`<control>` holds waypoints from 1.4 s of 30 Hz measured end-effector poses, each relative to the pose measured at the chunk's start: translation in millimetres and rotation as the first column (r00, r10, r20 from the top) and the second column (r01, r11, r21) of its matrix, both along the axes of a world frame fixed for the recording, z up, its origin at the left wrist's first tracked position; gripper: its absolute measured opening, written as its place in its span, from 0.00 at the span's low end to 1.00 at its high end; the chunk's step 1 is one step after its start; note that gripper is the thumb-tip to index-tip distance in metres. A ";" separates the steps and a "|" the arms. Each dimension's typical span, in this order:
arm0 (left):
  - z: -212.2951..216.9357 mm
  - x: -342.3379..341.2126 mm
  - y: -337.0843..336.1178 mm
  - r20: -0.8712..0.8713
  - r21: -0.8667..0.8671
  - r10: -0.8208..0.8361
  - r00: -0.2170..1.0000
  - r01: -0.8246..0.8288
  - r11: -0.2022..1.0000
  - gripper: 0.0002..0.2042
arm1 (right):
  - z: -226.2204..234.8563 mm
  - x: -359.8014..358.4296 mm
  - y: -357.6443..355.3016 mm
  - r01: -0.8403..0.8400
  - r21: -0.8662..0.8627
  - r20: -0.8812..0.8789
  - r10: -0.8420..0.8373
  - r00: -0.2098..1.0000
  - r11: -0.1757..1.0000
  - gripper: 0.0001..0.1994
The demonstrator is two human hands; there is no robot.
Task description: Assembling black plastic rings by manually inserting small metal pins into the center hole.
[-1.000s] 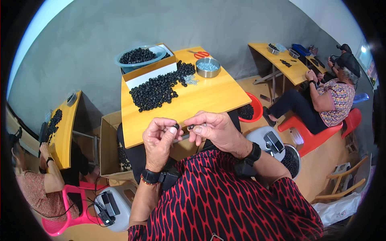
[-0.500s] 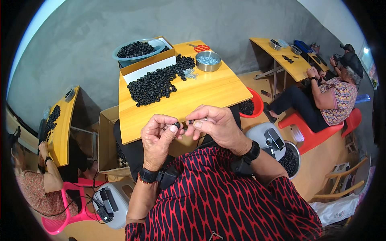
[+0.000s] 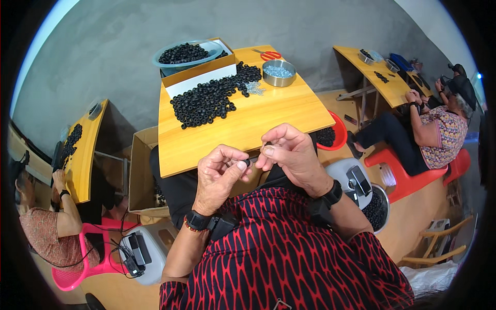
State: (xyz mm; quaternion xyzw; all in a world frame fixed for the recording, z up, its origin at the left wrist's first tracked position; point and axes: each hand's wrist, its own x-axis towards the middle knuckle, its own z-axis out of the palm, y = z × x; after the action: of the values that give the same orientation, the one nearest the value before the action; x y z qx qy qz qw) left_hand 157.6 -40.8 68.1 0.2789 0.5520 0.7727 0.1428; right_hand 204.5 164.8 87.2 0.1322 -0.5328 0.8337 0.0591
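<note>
My left hand [image 3: 222, 171] pinches a small round black part [image 3: 247, 163] between thumb and forefinger, just in front of the wooden table's near edge. To its right, my right hand [image 3: 290, 157] closes thumb and forefinger on another small dark piece [image 3: 268, 144], mostly hidden by the fingertips. The two hands are close together. Beyond them, a spread of black ring-shaped parts [image 3: 201, 108] lies on the yellow table [image 3: 258, 121]. A little heap of small silvery pins [image 3: 255, 89] sits beside it, next to a round metal tin [image 3: 279, 80] holding more.
A bowl of black parts [image 3: 160, 61] rests on an open carton [image 3: 204, 80] at the table's back. Red-handled scissors [image 3: 270, 55] lie beyond the tin. A red basin [image 3: 339, 132] stands right of the table, a cardboard box [image 3: 142, 178] left. People work at both side tables.
My right hand has risen slightly and turned, its fingertips now higher than my left hand's. The left still pinches the black part. The whole view has shifted a little.
</note>
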 end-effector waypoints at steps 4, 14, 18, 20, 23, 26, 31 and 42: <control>0.8 0.0 -0.2 -0.008 -0.032 0.023 1.000 -0.024 0.999 0.06 | 0.8 2.3 1.0 0.003 0.126 0.040 -0.008 0.999 0.992 0.08; -2.9 -0.5 1.3 0.018 0.004 0.028 0.999 -0.028 1.000 0.07 | 6.5 4.0 -7.8 0.045 0.174 0.145 -0.071 0.987 0.984 0.12; -0.7 0.2 1.8 0.028 0.007 0.053 0.998 -0.054 0.999 0.07 | 6.3 3.7 -7.0 0.045 0.178 0.138 -0.071 0.988 0.983 0.12; 1.1 0.3 2.6 -0.006 0.009 0.076 0.997 -0.076 0.997 0.06 | 8.0 3.7 -5.4 0.079 0.275 0.056 -0.098 0.994 0.958 0.13; 4.6 2.8 0.4 -0.054 0.004 0.089 0.995 -0.089 0.996 0.07 | 19.6 8.9 -7.8 0.106 0.326 0.007 -0.114 0.993 0.939 0.10; 8.9 6.2 0.0 -0.057 0.021 0.104 0.993 -0.103 0.994 0.09 | 32.9 11.5 -15.3 0.136 0.356 0.023 -0.154 0.988 0.925 0.07; 11.4 7.5 0.3 -0.061 0.034 0.103 0.993 -0.101 0.994 0.10 | 27.9 8.1 -19.6 0.161 0.414 -0.091 -0.136 0.987 0.896 0.05; 10.9 6.9 0.0 -0.034 -0.003 0.121 0.992 -0.121 0.993 0.09 | 27.7 0.5 -17.7 0.237 0.469 -0.225 -0.145 0.964 0.851 0.05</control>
State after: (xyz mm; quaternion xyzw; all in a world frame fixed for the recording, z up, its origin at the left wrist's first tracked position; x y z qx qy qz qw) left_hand 164.6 -40.8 78.9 0.2574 0.5721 0.7739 0.0870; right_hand 205.0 147.1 114.9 0.1644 -0.7301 0.6450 0.1547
